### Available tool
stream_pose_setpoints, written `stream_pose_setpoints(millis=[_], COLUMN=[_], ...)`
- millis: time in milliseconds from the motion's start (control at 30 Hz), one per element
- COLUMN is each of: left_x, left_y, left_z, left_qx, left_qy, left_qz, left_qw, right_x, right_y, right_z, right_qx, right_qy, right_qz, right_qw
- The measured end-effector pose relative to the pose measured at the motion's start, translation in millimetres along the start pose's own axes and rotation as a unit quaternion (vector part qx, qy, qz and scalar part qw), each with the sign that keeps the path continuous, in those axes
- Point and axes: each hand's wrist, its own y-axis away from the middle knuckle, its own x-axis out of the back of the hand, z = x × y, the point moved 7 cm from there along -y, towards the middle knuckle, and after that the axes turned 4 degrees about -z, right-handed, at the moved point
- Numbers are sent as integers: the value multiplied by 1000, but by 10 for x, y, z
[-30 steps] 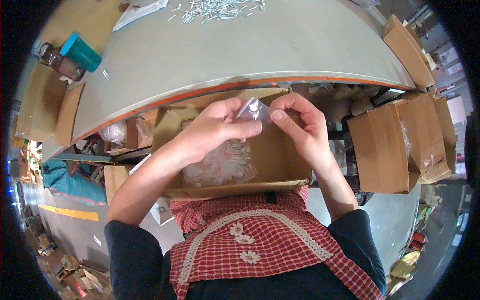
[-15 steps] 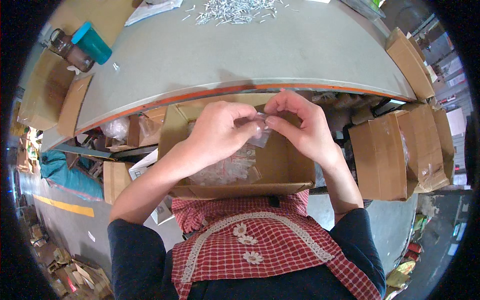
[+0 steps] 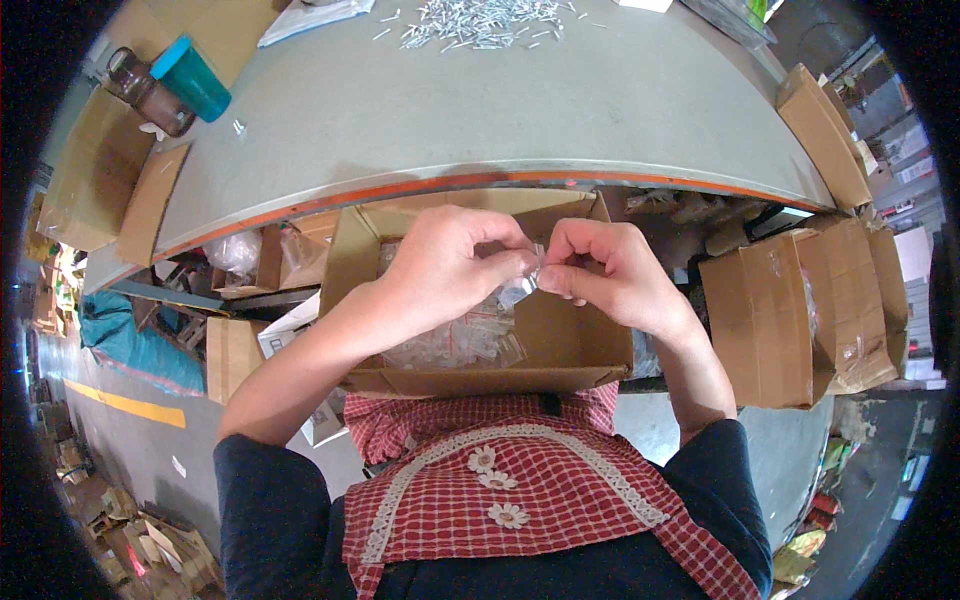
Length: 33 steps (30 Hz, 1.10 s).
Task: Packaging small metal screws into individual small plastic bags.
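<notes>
Grey counter (image 3: 480, 110) spans twelve o'clock while, mid-dial over the carton (image 3: 575, 345), my left hand (image 3: 460, 262) and right hand (image 3: 612, 277) pinch the clear bag (image 3: 515, 292), upturned a second ago, now drooping, steadied from both sides.

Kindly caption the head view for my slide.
Left hand and right hand handle a clear bag over an open cardboard box.

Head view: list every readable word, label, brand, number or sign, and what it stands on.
None can be read.
White carton at left: dark marks, too small to read.
White sheet at far right: any text too blurred.
Small clear plastic bag pinched by left hand and right hand: nothing legible.
</notes>
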Motion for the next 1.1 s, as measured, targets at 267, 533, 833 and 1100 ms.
stream_pose_setpoints(millis=[267, 533, 833, 1100], left_x=[150, -29, -136, 107], left_y=[102, -4, 74, -29], left_z=[398, 199, 224, 653], left_qx=[-127, 0, 0, -194], left_qy=[-150, 23, 78, -343], left_qz=[158, -64, -3, 197], left_qw=[968, 998, 997, 898], right_x=[-17, -80, -106, 347], right_y=[29, 20, 65, -49], right_z=[82, 103, 123, -156], right_qx=[45, 67, -60, 148], right_qy=[-23, -137, -274, 140], right_qz=[50, 44, 20, 312], right_qw=[997, 987, 960, 928])
